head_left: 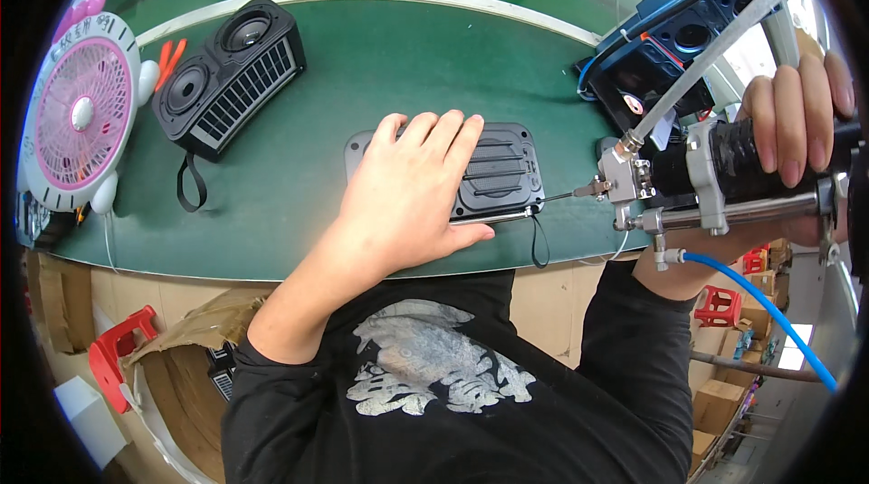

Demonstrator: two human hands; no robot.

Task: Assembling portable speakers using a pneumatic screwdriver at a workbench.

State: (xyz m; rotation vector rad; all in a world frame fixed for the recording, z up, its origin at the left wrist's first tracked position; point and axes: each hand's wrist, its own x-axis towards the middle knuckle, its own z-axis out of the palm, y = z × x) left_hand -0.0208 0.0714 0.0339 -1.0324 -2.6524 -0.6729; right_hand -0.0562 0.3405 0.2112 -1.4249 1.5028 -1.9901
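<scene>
A black portable speaker (498, 167) lies on the green tabletop in front of me, ribbed face up, a wrist strap (539, 244) hanging at its near right corner. My left hand (412, 176) spans its left half, fingertips over the far edge and thumb along the near edge, holding it and hiding that half. At the right my right hand (797, 117) is wrapped round an automatic screwdriver (674, 167) with a black-wrapped body and metal fittings. Its thin bit (561, 197) points left, with the tip at the speaker's right end; contact with a screw is too small to make out.
A second speaker (231, 76) with two round drivers stands at the left, beside a pink-and-white fan (81, 113) and orange-handled tool (169, 63). Blue-black equipment (688, 31) stands far right. A blue hose (769, 307) and clear tube (715, 58) run from the screwdriver. A carton (186, 384) sits below left.
</scene>
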